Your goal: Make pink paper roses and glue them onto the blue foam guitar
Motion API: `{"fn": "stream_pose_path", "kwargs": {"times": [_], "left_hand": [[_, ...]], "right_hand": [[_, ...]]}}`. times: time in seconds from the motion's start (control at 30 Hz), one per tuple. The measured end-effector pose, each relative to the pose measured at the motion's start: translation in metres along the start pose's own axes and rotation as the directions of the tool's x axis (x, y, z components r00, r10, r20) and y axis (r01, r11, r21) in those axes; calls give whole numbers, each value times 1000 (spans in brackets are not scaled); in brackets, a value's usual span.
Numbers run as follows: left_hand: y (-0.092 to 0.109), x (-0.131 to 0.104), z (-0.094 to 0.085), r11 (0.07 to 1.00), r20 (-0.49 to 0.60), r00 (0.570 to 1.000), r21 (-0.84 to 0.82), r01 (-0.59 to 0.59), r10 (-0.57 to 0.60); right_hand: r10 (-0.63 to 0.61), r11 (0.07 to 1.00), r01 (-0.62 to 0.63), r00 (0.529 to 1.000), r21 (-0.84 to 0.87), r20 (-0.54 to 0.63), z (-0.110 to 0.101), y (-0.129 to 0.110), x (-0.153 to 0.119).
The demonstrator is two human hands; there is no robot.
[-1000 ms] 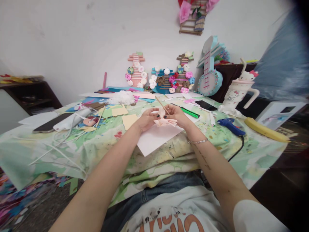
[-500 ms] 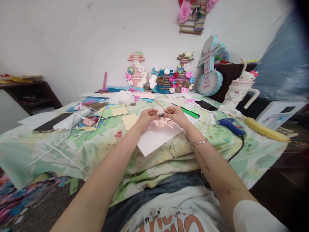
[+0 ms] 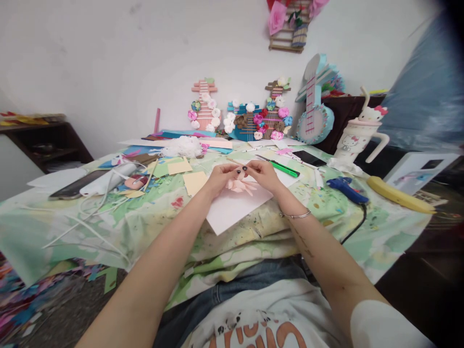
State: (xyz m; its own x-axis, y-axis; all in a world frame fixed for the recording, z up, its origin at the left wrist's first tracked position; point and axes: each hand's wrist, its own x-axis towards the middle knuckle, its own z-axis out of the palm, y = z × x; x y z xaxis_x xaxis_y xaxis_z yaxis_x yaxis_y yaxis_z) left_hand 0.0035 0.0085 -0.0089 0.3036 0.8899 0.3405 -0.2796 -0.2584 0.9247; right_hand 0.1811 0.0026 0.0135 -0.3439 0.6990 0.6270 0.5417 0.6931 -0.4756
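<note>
Between both hands, above a white sheet of paper (image 3: 229,212), is a pale pink paper flower (image 3: 240,186) with petals spreading below the fingers. My left hand (image 3: 222,177) pinches it from the left, thumb and fingers closed. On the other side my right hand (image 3: 264,175) has its fingertips closed at the flower's top, almost meeting the left thumb. A thin wooden stick (image 3: 234,161) shows just behind the fingers; most of it is hidden by the right hand. A green utility knife (image 3: 286,168) lies right behind my right hand.
A blue glue gun (image 3: 346,189), a banana (image 3: 398,194) and a white tumbler (image 3: 353,142) stand or lie at right. Yellow paper squares (image 3: 195,183), a phone (image 3: 78,186) and white cables (image 3: 97,232) are at left. Flower-decorated paper instruments (image 3: 246,126) lean on the wall.
The fingertips have drawn together at the flower's top, and both thumbnails now show. The stick has tipped lower and further left behind the fingers.
</note>
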Motion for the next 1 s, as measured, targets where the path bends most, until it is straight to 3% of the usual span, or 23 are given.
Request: {"fn": "stream_pose_path", "kwargs": {"times": [0.17, 0.33, 0.7, 1.0], "left_hand": [[-2, 2, -1, 999, -82, 996, 23, -45, 47], [-2, 3, -2, 999, -68, 997, 16, -41, 42], [8, -2, 2, 1000, -86, 996, -26, -6, 4], [6, 0, 2, 999, -116, 993, 2, -39, 39]], "right_hand": [[14, 989, -15, 1000, -148, -9, 0, 4, 0], [12, 985, -17, 999, -169, -31, 3, 8, 0], [-98, 995, 98, 995, 10, -29, 4, 5, -2], [-177, 984, 178, 982, 20, -61, 7, 7, -1]]}}
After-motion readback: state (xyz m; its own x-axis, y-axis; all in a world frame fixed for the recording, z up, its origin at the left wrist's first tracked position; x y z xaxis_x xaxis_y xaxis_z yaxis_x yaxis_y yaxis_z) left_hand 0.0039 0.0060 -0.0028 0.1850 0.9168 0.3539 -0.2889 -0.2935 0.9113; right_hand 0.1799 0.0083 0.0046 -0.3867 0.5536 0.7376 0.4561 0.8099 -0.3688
